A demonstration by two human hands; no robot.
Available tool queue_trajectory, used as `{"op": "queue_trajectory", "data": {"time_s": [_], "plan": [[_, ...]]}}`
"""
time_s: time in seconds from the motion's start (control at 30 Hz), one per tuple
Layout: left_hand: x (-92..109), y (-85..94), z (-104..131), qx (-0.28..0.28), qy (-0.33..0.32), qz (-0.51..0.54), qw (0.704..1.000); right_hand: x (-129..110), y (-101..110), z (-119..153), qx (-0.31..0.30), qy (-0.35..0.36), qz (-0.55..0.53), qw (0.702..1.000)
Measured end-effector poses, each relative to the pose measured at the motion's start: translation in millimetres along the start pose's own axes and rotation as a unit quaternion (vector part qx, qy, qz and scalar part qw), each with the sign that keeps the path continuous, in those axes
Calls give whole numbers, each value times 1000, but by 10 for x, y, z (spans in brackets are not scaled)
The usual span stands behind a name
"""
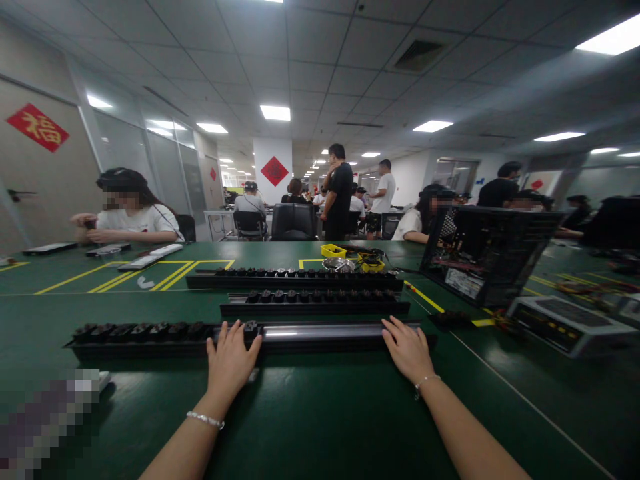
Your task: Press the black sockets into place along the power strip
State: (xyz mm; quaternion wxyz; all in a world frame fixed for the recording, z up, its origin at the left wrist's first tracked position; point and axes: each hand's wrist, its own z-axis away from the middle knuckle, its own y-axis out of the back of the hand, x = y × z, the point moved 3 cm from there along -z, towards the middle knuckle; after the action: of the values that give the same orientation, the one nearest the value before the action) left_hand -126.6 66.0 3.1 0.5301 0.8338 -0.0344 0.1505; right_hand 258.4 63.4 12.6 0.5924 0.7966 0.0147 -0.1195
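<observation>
A long black rail (320,341) lies across the green table in front of me. Several dark sockets (150,331) fill its left part, while a smooth shiny strip shows on its right part. My left hand (233,357) rests on the rail with fingers spread, its thumb beside a single socket (253,329). Near the rail's right end lies my right hand (409,350), fingers apart and touching the rail. Neither hand grips anything. Two more rails with rows of black parts sit behind, the middle one (315,309) shorter than the far one (295,283).
An open computer case (487,257) and a power supply unit (570,323) stand at the right. Yellow trays (333,251) and cables lie behind the rails. A pixelated object (50,420) is at the lower left. A person (135,213) sits across at the left; others are farther back.
</observation>
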Motion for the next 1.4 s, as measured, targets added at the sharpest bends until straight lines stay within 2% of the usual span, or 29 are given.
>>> {"op": "queue_trajectory", "data": {"time_s": [0.33,0.77,1.03,1.4], "plan": [[-22,-44,-13,-16,-12,-5,1000,-7,18,4,-12,-4,-9,1000],[12,-26,-8,-29,-16,3,999,-13,23,8,-13,-6,-13,1000],[59,24,13,-42,-21,-7,999,18,-34,-8,9,2,-8,1000],[60,17,10,-42,-33,-18,998,2,-7,0,-3,-6,-11,1000]]}}
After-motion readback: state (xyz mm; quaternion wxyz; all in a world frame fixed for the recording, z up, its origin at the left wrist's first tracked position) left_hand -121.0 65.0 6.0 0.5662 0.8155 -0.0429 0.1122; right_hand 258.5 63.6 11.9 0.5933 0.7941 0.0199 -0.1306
